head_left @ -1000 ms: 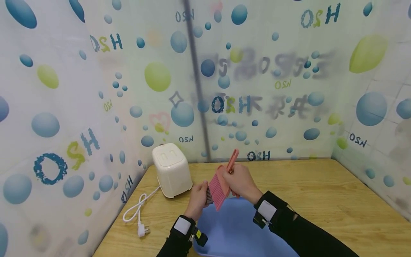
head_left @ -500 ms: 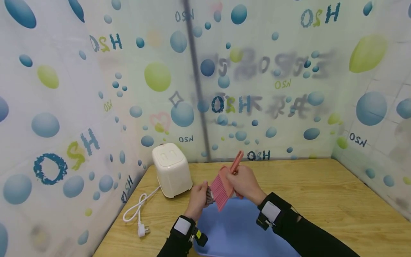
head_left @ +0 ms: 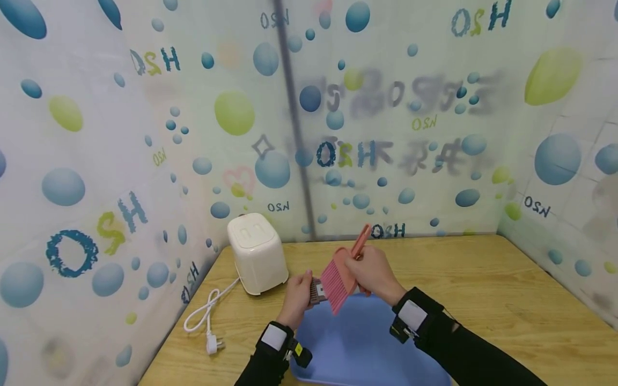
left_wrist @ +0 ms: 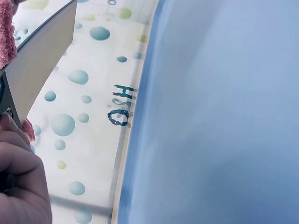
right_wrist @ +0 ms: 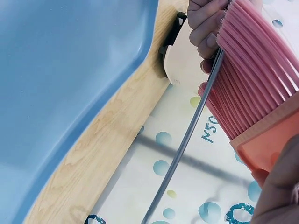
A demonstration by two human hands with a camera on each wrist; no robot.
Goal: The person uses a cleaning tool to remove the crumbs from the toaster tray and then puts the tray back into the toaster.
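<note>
A coral-pink brush [head_left: 343, 274] is held above the far left part of a blue tray. Its handle [head_left: 361, 240] is pointed up and away from the person, with the broad head tilted down to the left. The bristles [right_wrist: 261, 51] are long, straight and a deeper pink than the smooth orange-pink base in which they are set in rows (their tips look frayed and fuzzy up close). The brush is gripped by the right hand [head_left: 375, 272], with the fingers curled round it where handle and head meet.

Against the bristles a thin metal plate [left_wrist: 44, 58] is held by the left hand [head_left: 295, 296], pinched near one end. In the left wrist view a smooth, pale face is shown, with pink tufts visible on both sides of the plate; in the right wrist view it is seen almost edge-on as a long grey strip (dark stripes are shown on it from the head).

Below the hands the blue tray [head_left: 372, 338] is set on a wooden table [head_left: 502, 300]. To the left of the hands a cream toaster [head_left: 257, 254] is stood upright, its white cord [head_left: 207, 308] loosely looped and ending in a plug [head_left: 212, 344]. The table is enclosed by a pale curtain [head_left: 405, 107], printed with blue and green bubbles and reversed lettering.
</note>
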